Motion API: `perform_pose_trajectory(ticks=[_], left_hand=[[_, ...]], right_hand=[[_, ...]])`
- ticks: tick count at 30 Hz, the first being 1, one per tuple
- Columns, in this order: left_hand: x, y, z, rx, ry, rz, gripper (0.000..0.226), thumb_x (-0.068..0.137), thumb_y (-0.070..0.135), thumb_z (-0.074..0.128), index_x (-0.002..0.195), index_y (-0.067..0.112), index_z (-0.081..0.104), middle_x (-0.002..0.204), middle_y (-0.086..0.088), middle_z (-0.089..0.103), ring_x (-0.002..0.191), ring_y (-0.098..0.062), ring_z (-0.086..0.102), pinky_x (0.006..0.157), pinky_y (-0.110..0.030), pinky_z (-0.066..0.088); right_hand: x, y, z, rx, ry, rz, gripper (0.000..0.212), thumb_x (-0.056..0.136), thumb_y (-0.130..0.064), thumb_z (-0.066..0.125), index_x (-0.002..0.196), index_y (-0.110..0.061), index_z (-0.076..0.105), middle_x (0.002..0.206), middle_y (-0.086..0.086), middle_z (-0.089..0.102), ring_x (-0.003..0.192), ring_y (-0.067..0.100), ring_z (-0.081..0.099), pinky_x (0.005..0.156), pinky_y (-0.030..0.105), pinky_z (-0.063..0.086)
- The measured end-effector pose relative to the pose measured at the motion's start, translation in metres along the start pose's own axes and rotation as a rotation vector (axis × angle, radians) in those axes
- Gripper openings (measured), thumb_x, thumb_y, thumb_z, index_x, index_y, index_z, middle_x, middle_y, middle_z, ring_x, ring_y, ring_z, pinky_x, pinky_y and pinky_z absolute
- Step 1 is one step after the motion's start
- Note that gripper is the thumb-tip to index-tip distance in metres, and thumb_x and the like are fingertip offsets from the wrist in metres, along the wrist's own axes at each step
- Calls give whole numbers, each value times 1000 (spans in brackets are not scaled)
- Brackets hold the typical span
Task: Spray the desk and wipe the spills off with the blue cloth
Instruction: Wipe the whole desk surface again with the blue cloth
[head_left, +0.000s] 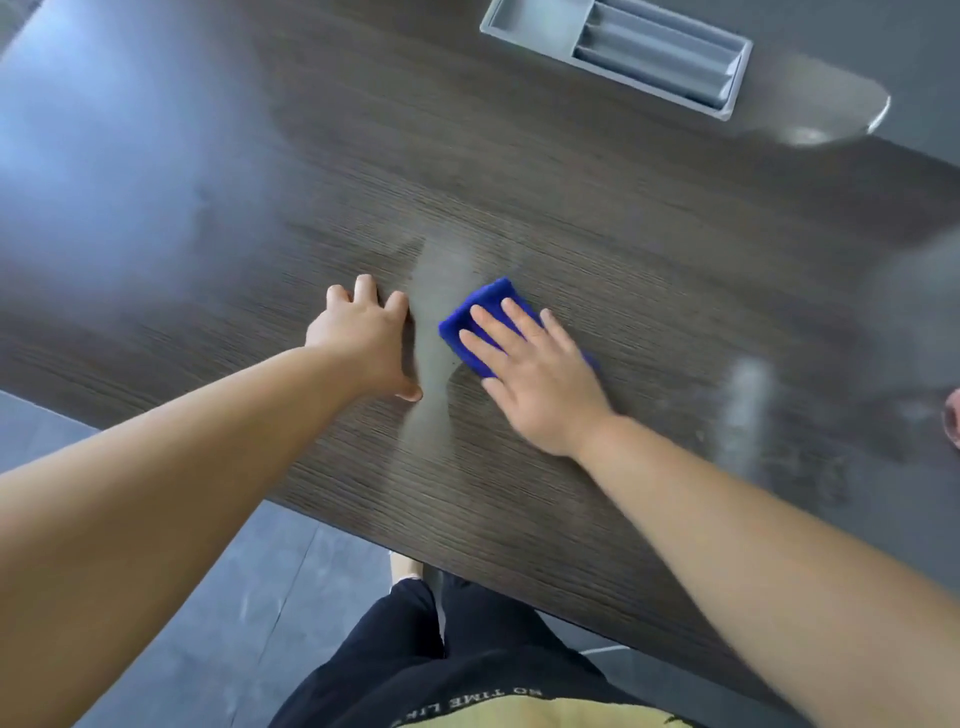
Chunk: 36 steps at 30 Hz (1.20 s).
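Note:
A folded blue cloth (480, 314) lies on the dark wood-grain desk (597, 218). My right hand (530, 374) presses flat on it, fingers straight and spread. My left hand (366, 338) rests on the desk just left of the cloth, fingertips and thumb touching the wood. Between the two hands runs a pale wet streak (439, 338). A second pale smear (745, 410) and speckled droplets lie to the right. No spray bottle is in view.
A grey recessed cable tray (618, 52) is set into the desk's far side. The desk's near edge (332, 514) runs diagonally above grey floor. A small pinkish object (953, 423) shows at the right frame edge.

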<state>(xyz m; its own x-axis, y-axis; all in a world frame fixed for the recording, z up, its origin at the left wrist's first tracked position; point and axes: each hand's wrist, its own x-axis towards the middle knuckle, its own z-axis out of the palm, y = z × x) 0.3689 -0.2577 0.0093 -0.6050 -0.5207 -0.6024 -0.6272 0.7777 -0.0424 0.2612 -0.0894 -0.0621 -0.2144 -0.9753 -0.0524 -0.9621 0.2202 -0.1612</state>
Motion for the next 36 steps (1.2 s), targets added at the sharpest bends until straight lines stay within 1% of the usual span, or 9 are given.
perform_pose_trajectory(ticks=[2, 7, 11, 14, 20, 24, 27, 33, 36], left_hand=[[1, -1, 1, 7, -12, 0, 98, 60, 55, 79, 137, 20, 30, 137, -8, 25, 125, -33, 28, 73, -40, 44], [1, -6, 3, 4, 23, 1, 102, 60, 58, 77, 141, 23, 27, 140, -6, 24, 127, -32, 27, 78, -41, 47], [1, -10, 7, 8, 35, 15, 109, 59, 64, 74, 145, 30, 18, 148, -4, 17, 133, -31, 21, 86, -44, 47], [3, -11, 7, 9, 41, 21, 110, 59, 65, 73, 147, 31, 16, 150, -3, 15, 134, -31, 19, 88, -44, 46], [2, -14, 12, -31, 63, 22, 108, 61, 66, 72, 147, 34, 14, 152, -1, 12, 137, -29, 16, 91, -45, 44], [0, -18, 11, -102, 62, 34, 95, 70, 51, 71, 147, 34, 18, 154, -1, 12, 139, -29, 14, 97, -45, 40], [-1, -25, 11, -231, 93, 72, 69, 82, 30, 61, 144, 33, 29, 154, -1, 17, 139, -28, 16, 103, -42, 36], [-40, -44, 46, -356, 277, 23, 57, 84, 17, 52, 138, 27, 40, 146, -1, 30, 137, -27, 15, 104, -41, 33], [-61, -56, 70, -374, 292, -69, 55, 83, 19, 53, 137, 26, 41, 145, -2, 30, 136, -27, 15, 107, -39, 27]], right_hand=[[6, 50, -6, -50, 42, 14, 52, 91, -37, 35, 140, -24, 43, 149, 0, 38, 136, 28, 35, 108, 54, 28], [52, 73, -21, 83, 150, 893, 54, 100, -34, 32, 150, -24, 17, 159, -3, 7, 146, 24, 4, 116, 50, 7], [40, -4, -2, 59, 140, 354, 53, 93, -36, 35, 144, -19, 37, 152, 4, 31, 139, 31, 28, 110, 54, 24], [18, 26, -6, -7, 35, -39, 51, 89, -35, 38, 138, -21, 46, 147, 2, 40, 135, 30, 38, 106, 53, 30], [42, 29, -4, 3, 137, 583, 53, 95, -33, 38, 147, -20, 30, 155, 3, 24, 143, 31, 19, 112, 54, 18], [-5, -45, 11, 13, 92, 40, 53, 89, -35, 38, 139, -20, 44, 149, 5, 38, 136, 32, 35, 108, 53, 28], [-29, -1, 5, 9, 21, -277, 49, 88, -33, 43, 137, -27, 45, 146, 0, 42, 135, 26, 35, 109, 48, 24], [5, -21, 6, 45, 180, 589, 54, 93, -31, 38, 145, -19, 34, 154, 4, 28, 142, 32, 21, 112, 55, 18], [-2, -100, 21, 18, 186, 305, 54, 88, -30, 37, 140, -17, 43, 149, 6, 38, 136, 34, 34, 107, 55, 28]])
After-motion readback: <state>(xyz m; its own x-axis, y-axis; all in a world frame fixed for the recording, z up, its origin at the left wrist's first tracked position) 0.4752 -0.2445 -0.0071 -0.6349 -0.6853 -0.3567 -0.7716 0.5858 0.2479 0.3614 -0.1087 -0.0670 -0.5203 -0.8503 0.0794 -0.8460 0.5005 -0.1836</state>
